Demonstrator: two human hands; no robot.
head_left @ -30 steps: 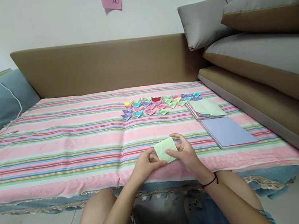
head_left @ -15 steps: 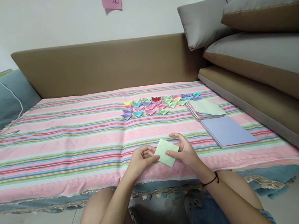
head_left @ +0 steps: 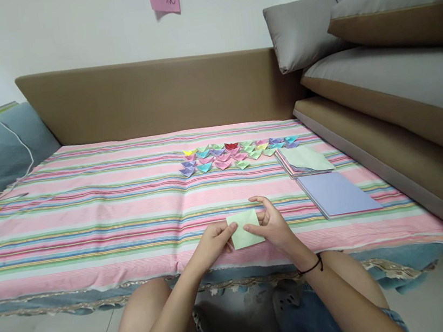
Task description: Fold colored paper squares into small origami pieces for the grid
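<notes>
A small pale green square of paper [head_left: 247, 237] is held up just above the striped cloth, between both hands. My left hand [head_left: 217, 238] pinches its left side, thumb on the front and fingers behind. On the right side, my right hand [head_left: 269, 225] grips it with the thumb flat on its face; the index finger is raised and curved above the paper. The fingers behind the sheet are partly hidden. Farther back, rows of small folded paper boats [head_left: 222, 157] in several colours lie on the cloth.
Right of the boats lies a stack of coloured paper with a green sheet on top [head_left: 308, 160]. A lilac paper stack [head_left: 337, 194] is nearer me. Grey-brown cushions [head_left: 390, 84] are piled at the right. A white cable [head_left: 17, 138] runs along the left.
The green paper has turned from a diamond position to nearly level edges. My left hand has shifted its thumb farther onto the paper; my right hand has barely moved.
</notes>
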